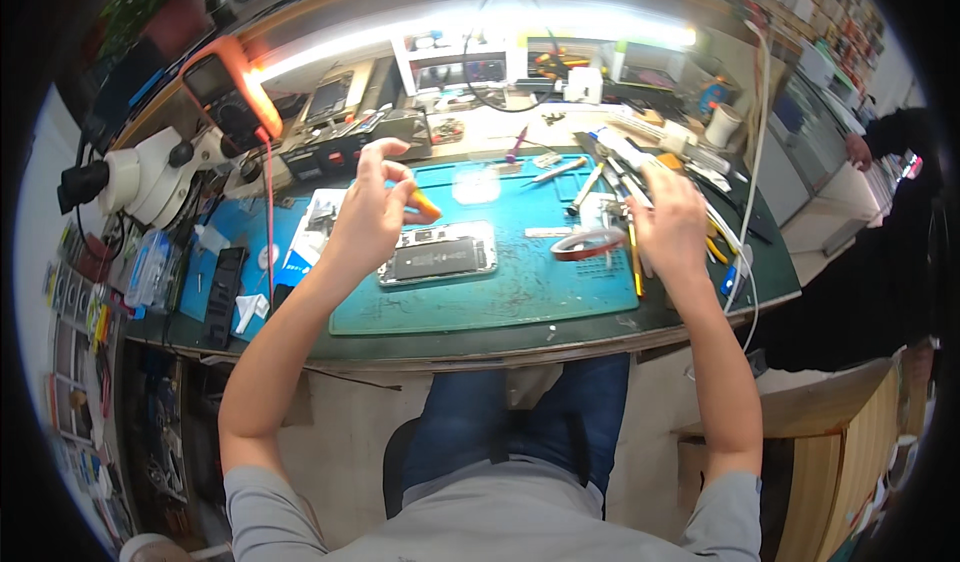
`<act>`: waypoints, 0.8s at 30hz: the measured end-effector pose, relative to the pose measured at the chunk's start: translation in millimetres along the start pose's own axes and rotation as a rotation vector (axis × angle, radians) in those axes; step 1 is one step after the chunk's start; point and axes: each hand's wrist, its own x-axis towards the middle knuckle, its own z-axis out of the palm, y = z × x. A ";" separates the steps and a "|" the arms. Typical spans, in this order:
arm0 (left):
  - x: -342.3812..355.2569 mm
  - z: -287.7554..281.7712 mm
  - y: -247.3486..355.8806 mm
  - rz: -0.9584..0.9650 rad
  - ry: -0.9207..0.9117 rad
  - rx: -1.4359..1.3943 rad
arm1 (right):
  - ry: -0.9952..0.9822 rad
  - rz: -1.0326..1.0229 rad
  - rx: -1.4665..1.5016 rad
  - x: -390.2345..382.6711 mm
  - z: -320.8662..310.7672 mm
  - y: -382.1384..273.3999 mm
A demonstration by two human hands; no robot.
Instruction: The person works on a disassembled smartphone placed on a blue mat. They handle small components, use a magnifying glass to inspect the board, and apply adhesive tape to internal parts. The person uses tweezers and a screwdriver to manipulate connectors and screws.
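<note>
My left hand [376, 207] is raised over the left part of the blue mat [470, 307]. Its thumb and fingers are closed on a short yellow-orange handle [425, 205]; the rest of that tool cannot be made out. Just below lies an opened smartphone [440, 255], its black battery and inner parts showing. At the mat's right side my right hand [672, 220] reaches over a bunch of tools, thumb and fingers apart, with nothing visible in its grasp. Beside its thumb is a reddish-brown roll of tape [588, 245]. Tweezers [560, 169] and a purple screwdriver [517, 144] lie farther back.
A microscope [150, 177] and an orange multimeter [232, 92] stand at the left. Yellow-handled pliers [716, 244] and a white cable [765, 112] are at the right. Farther right stands a person in black [880, 252]. A bright lamp [480, 42] runs along the back.
</note>
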 end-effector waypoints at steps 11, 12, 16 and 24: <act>-84.6 -37.4 -37.2 0.087 0.238 -0.012 | -0.804 0.333 1.338 30.8 23.9 -201.3; -87.2 -38.0 -38.0 0.088 0.241 -0.026 | -0.917 0.376 1.362 37.2 28.4 -211.3; -90.4 -39.2 -36.6 0.085 0.241 -0.067 | -1.138 0.388 1.372 45.8 39.4 -229.8; -92.8 -39.6 -48.8 0.279 0.262 0.030 | -1.115 0.415 1.589 42.4 40.4 -233.1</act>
